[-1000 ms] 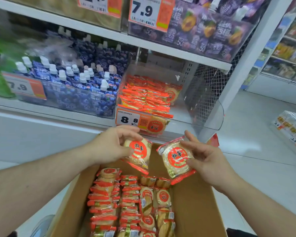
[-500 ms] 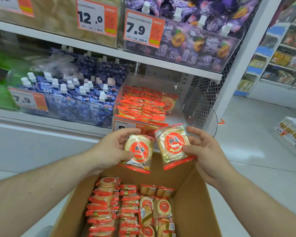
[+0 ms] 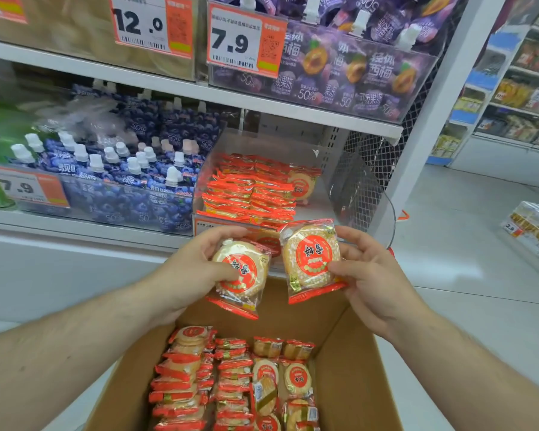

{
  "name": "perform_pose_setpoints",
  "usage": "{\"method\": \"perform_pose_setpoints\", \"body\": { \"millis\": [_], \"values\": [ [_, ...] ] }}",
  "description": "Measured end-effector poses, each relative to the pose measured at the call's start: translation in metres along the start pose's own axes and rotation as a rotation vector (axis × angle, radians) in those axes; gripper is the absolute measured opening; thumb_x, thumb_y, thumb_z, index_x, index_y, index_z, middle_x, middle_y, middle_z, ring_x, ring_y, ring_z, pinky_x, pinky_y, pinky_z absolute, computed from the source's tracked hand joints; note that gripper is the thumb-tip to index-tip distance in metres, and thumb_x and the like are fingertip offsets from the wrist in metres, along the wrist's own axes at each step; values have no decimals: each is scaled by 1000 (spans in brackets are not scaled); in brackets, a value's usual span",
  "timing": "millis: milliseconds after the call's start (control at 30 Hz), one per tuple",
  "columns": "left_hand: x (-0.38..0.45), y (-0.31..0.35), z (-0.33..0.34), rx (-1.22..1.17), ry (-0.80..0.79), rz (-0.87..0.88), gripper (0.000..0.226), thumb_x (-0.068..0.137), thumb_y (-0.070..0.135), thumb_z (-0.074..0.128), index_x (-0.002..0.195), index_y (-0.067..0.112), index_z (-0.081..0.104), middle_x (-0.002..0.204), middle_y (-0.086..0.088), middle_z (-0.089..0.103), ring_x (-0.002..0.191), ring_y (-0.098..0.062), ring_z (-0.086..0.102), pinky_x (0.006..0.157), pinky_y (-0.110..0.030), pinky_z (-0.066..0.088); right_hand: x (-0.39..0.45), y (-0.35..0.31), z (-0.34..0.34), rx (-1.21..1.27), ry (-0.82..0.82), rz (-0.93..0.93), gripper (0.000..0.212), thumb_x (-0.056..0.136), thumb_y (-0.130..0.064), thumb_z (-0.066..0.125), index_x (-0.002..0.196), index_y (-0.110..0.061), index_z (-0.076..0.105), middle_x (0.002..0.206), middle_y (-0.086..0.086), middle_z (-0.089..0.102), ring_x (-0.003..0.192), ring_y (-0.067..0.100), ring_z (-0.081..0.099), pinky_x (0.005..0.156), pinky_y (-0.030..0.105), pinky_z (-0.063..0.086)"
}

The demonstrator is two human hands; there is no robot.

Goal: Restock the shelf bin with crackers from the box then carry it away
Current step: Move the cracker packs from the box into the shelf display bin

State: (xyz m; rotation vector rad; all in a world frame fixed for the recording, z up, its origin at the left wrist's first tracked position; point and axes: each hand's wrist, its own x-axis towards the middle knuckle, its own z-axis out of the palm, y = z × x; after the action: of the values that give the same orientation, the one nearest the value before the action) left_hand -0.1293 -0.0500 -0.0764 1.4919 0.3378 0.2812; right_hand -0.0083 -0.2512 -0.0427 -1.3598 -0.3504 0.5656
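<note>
From the head camera, the left hand [image 3: 193, 272] pinches one cracker packet [image 3: 241, 275] and the right hand [image 3: 371, 275] another packet [image 3: 311, 259], both above the box [image 3: 349, 384], just before the shelf bin [image 3: 361, 194]. The packets look light, crinkly, slippery and breakable, so edge grips with gentle pressure seem wise.

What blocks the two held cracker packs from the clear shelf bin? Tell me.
Nothing visible blocks them. The left hand holds one cracker pack, the right hand the other, both just in front of the clear bin. Its top is open, with bare space on the right beside the stacked packs.
</note>
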Motion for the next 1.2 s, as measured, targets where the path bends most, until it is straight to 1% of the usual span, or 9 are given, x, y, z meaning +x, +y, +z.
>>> {"method": "perform_pose_setpoints", "body": {
  "millis": [100,200,333,533,667,833,967,1067,1200],
  "values": [
    [0,3,0,38,9,-3,71,79,-24,52,119,34,59,120,-4,64,92,-26,65,84,-48,53,0,0,-1,-12,7,13,50,81,24,45,114,-12,57,86,12,68,71,20,68,56,29,52],
    [0,11,-4,164,-106,-8,87,77,-22,54,131,47,47,127,-6,53,83,-22,63,69,-36,49,2,0,-4,-22,9,38,49,77,25,40,103,-10,61,79,11,67,70,22,63,63,32,47],
    [0,23,-10,388,-109,-15,94,77,-7,72,141,46,29,104,-15,61,82,-26,67,71,-37,55,-2,1,-3,-181,-109,103,40,59,11,50,92,-3,69,76,13,68,66,21,62,60,29,47],
    [8,21,-16,63,205,-86,34,81,3,73,108,15,58,100,-19,69,88,-28,69,87,-43,55,0,5,-3,-205,-174,159,37,78,21,46,88,-3,72,82,15,71,69,22,65,64,30,50],
    [8,20,-25,165,6,-190,4,85,13,70,89,13,69,86,-11,72,79,-21,69,80,-37,57,-3,-4,-7,-294,-323,113,35,75,2,62,108,-9,72,100,17,72,84,24,68,68,32,54],
    [8,13,-26,464,-228,-226,14,94,24,61,86,23,74,89,-8,73,81,-21,69,78,-38,55,-7,-17,-6,-511,-336,-34,29,65,-2,72,92,-8,66,79,7,69,67,15,67,53,18,51],
    [9,6,-18,659,-307,-172,9,91,31,64,94,32,73,95,4,72,94,-21,69,86,-42,57,-9,-12,-3,-730,-400,-117,12,85,-1,66,84,-12,70,70,0,70,62,7,65,51,15,48],
    [10,2,-10,739,-335,-161,27,84,37,71,111,31,69,115,9,65,108,-12,62,95,-38,52,-12,-5,7,-847,-540,-88,22,83,-10,71,97,-26,67,82,-5,72,77,9,69,66,24,55],
    [13,-1,4,704,-369,-203,50,78,39,76,124,23,63,122,8,61,114,-13,58,100,-35,49,-7,12,24,-761,-600,32,56,66,-22,81,111,-31,50,97,25,66,87,51,65,72,64,54]
  ]
}}
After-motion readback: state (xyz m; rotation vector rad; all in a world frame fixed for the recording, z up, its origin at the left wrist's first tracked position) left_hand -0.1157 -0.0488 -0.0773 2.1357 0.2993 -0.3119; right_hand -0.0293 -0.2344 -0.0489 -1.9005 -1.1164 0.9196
